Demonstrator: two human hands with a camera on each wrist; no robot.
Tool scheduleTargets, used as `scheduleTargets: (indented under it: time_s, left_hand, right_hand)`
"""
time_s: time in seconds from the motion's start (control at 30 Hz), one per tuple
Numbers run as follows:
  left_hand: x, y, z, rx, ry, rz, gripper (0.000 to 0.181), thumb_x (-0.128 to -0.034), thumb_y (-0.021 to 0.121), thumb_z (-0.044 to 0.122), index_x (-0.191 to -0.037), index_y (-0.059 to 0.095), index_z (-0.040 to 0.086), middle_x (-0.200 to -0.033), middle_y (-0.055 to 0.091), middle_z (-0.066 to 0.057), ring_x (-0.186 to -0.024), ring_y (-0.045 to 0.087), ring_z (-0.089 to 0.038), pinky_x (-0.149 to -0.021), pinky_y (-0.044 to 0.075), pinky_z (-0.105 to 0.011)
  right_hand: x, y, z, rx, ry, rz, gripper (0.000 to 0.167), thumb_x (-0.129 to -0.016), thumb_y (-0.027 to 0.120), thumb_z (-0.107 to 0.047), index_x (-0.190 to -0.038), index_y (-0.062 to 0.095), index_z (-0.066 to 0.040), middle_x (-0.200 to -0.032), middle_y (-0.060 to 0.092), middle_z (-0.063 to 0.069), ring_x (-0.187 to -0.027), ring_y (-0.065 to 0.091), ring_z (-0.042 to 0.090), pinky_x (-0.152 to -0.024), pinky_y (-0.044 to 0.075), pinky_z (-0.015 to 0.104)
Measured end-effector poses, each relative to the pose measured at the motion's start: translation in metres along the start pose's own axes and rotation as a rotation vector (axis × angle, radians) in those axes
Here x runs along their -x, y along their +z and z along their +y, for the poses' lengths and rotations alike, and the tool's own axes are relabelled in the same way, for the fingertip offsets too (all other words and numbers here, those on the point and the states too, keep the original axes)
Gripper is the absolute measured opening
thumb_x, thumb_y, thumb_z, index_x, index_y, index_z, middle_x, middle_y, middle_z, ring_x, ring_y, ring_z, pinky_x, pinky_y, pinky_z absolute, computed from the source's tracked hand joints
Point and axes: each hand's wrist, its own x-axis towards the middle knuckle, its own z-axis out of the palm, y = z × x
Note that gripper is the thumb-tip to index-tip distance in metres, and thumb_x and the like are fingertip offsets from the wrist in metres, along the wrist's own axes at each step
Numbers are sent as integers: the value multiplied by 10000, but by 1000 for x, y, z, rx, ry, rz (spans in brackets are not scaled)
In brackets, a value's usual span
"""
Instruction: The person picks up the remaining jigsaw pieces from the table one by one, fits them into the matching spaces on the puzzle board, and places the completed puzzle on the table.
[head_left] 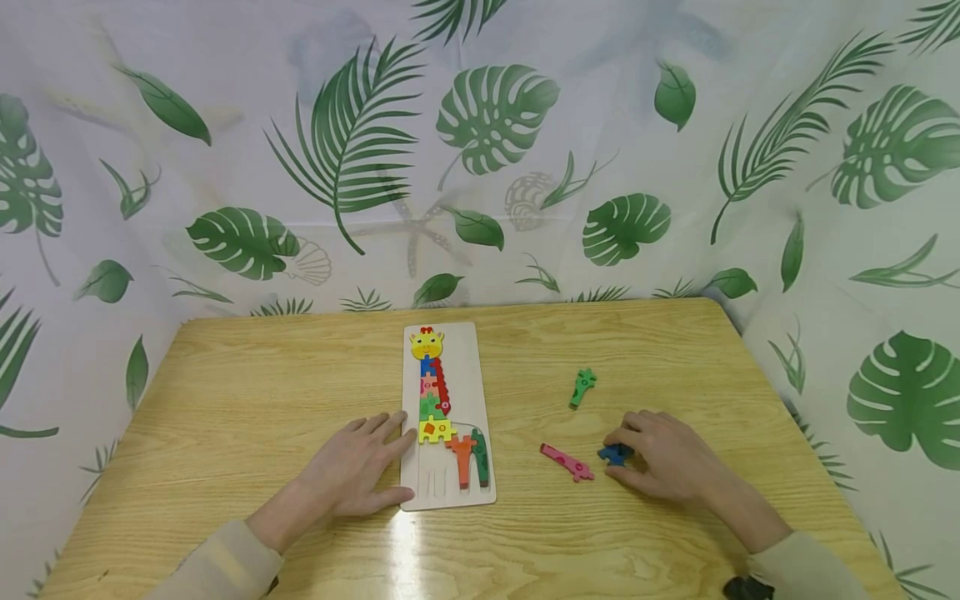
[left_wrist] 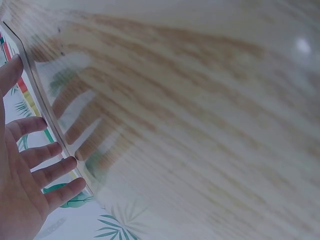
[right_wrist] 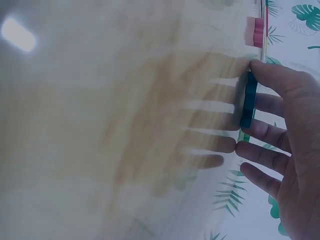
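Observation:
A pale wooden giraffe puzzle board (head_left: 463,358) lies on the table, with colourful pieces set in its head, neck, body and leg area. My left hand (head_left: 352,468) rests at its left edge, fingertips and thumb touching the rim, fingers fairly straight. On the right, my right hand (head_left: 667,458) pinches a dark blue puzzle piece (head_left: 615,454) between thumb and fingers, down at table level. The right wrist view shows that blue piece (right_wrist: 248,100) edge-on, the thumb at one end and fingertips at the other.
A pink puzzle piece (head_left: 567,462) lies between the board and my right hand. Farther back is a green puzzle piece (head_left: 582,388). Leaf-printed cloth (head_left: 495,250) stands behind the wooden table (head_left: 262,375) and along its sides.

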Motion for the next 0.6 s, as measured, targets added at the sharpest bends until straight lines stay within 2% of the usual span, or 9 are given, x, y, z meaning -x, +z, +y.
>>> scheduleTargets:
  time_s: [0.27, 0.6]
  left_hand:
    - [0, -1, 0, -3, -3, 5, 820, -974, 528, 724, -1565, 519, 155, -1643, 480, -166, -1457, 541, -387, -1179, 502, -531]
    - [0, -1, 0, -3, 0, 3, 821, -977, 521, 726, -1567, 517, 155, -1644, 477, -172, -1456, 540, -391, -1179, 502, -534]
  right_hand:
    - [-3, 0, -2, -6, -9, 6, 274, -871, 829, -502, -1022, 756, -286, -874, 599, -155, -740, 471, -32, -690, 512, 285]
    - [-3, -2, -2, 4, 3, -20, 341, -883, 793, -574, -1050, 752, -280, -909, 609, -148, -781, 526, 5, -732, 555, 332]
